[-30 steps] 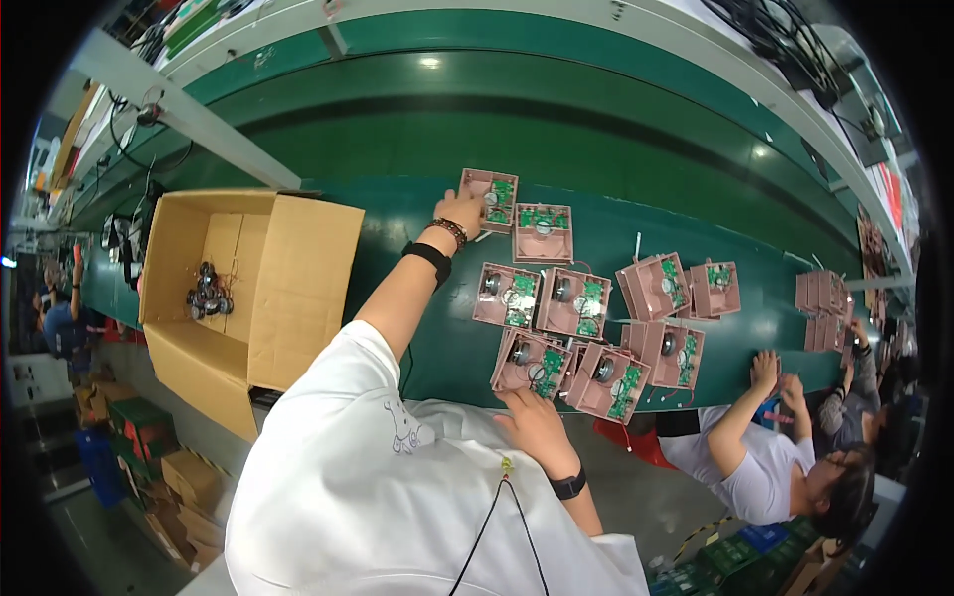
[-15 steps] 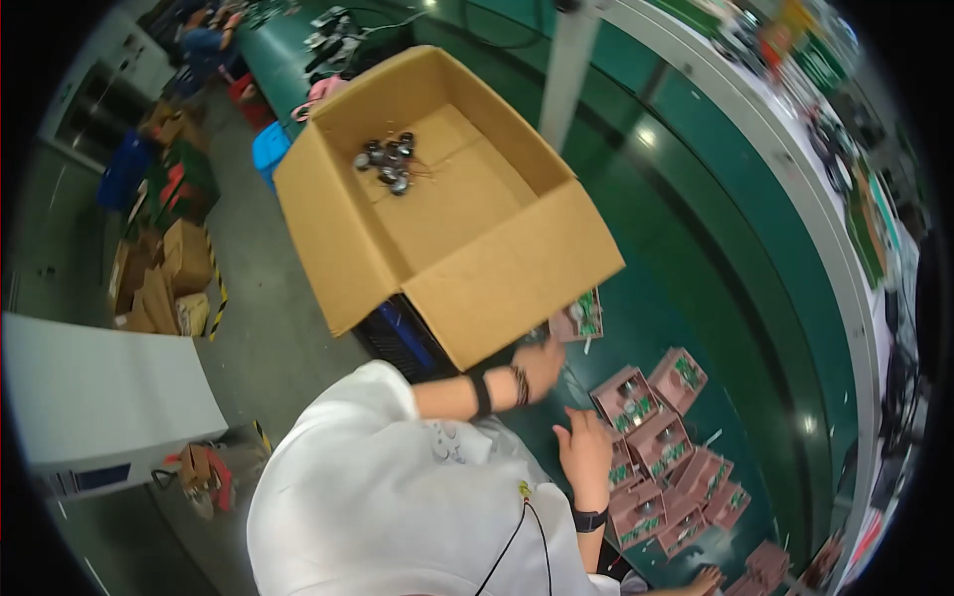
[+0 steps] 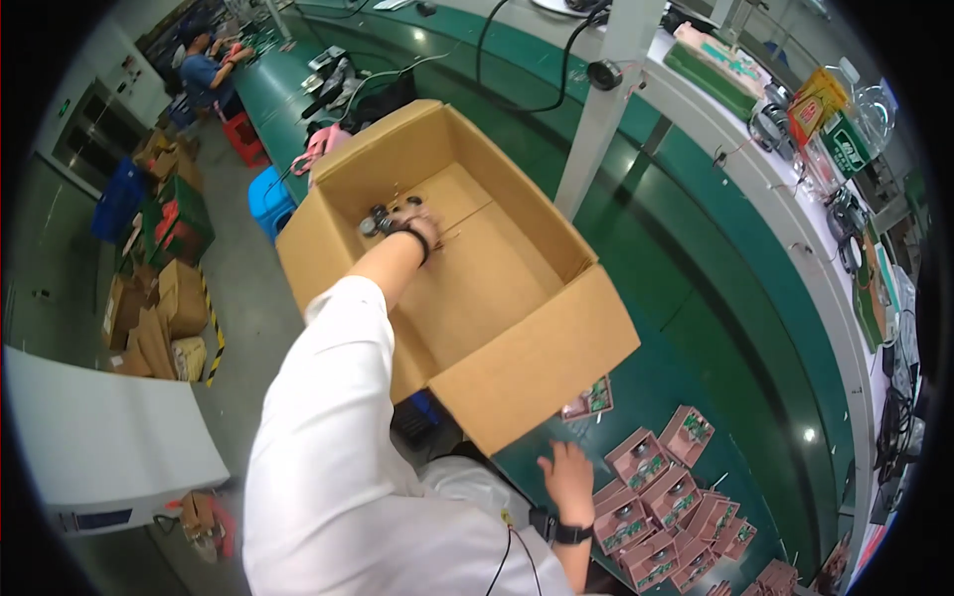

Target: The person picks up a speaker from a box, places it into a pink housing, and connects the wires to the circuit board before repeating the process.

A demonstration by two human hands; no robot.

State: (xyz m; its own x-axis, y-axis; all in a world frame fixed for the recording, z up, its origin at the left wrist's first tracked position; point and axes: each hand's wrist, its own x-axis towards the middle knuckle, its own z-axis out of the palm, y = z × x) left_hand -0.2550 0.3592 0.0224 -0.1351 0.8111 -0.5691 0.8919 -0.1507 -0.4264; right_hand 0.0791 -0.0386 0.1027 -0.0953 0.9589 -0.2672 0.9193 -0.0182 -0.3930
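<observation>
My left hand (image 3: 425,226) reaches down inside a large open cardboard box (image 3: 517,382). It is at a small pile of round, silvery-black parts with thin wires (image 3: 378,219), and its fingers are partly hidden and blurred, so a grip cannot be made out. Over the green table my right hand (image 3: 569,479) is open, thumb apart from the fingers, with nothing in it. Beside it lie several pinkish open cases (image 3: 636,457) holding green circuit boards and round parts. Another such case (image 3: 588,399) sits at the cardboard box's near edge.
A grey metal post (image 3: 608,109) rises behind the box, and a curved white shelf (image 3: 785,169) with packages and cables runs along the right. A blue stool (image 3: 270,199) stands left of the table. Another person (image 3: 204,74) sits at the far end of the table.
My left hand has moved from the table near the cases up into the cardboard box, onto the round parts. The right hand stays by the cases, and the view has shifted.
</observation>
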